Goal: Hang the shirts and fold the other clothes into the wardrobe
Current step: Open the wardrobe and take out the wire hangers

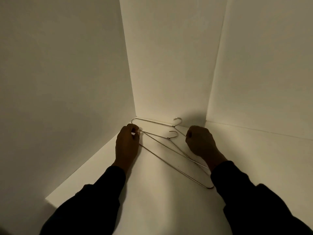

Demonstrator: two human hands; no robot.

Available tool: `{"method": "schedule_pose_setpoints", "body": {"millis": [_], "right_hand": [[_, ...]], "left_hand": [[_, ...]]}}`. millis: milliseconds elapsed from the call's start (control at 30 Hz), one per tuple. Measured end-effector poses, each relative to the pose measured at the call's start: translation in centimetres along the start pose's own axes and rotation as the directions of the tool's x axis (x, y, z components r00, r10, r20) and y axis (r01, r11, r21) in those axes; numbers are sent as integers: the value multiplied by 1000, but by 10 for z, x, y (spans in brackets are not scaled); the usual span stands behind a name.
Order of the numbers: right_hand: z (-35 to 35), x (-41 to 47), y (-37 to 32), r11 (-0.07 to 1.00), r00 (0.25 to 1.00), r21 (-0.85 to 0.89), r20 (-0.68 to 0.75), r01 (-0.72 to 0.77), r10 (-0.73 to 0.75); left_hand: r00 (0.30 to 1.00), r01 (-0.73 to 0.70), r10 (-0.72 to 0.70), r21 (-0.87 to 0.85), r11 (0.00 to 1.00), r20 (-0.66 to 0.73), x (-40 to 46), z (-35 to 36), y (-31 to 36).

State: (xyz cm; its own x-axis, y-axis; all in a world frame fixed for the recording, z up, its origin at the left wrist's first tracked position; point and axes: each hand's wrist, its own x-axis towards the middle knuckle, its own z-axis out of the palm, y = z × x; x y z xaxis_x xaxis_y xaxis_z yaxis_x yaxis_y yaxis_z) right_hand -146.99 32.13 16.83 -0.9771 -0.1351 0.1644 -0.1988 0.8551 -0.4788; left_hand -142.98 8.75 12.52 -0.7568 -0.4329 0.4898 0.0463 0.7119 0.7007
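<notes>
Dark sleeves [94, 197] reach in; both hands' grips, left [127, 143] and right [200, 141], pinch wire hangers [169, 150].

Two wire hangers [169, 146] lie overlapping on a wardrobe shelf [152, 200] at centre frame, hooks toward the back corner, between the left hand [127, 143] and the right hand [200, 141].
</notes>
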Motion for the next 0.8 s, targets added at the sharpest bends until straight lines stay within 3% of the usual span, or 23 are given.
{"method": "schedule_pose_setpoints", "body": {"millis": [167,300,400,500,600,667,800], "right_hand": [[-81,-8,-5,984,996,156,-46,82,-76],[-122,-22,-2,972,998,229,-44,60,-51],[-116,-23,9,952,992,292,115,-92,61],[-101,-20,25,952,967,237,208,-195,146],[-99,-20,33,986,982,50,113,-158,152],[-110,-22,34,992,990,67,100,-105,98],[-135,-32,42,980,959,197,282,-35,-22]], "left_hand": [[990,-54,54,1,999,-132,16,5,-10],[989,-146,144,119,982,31,32,15,-22],[963,-228,196,168,959,187,46,24,-28],[959,-245,197,254,936,202,57,21,-26],[945,-275,223,216,937,239,60,21,-31],[932,-309,252,211,927,260,60,22,-33],[932,-262,193,200,944,307,63,23,-31]]}}
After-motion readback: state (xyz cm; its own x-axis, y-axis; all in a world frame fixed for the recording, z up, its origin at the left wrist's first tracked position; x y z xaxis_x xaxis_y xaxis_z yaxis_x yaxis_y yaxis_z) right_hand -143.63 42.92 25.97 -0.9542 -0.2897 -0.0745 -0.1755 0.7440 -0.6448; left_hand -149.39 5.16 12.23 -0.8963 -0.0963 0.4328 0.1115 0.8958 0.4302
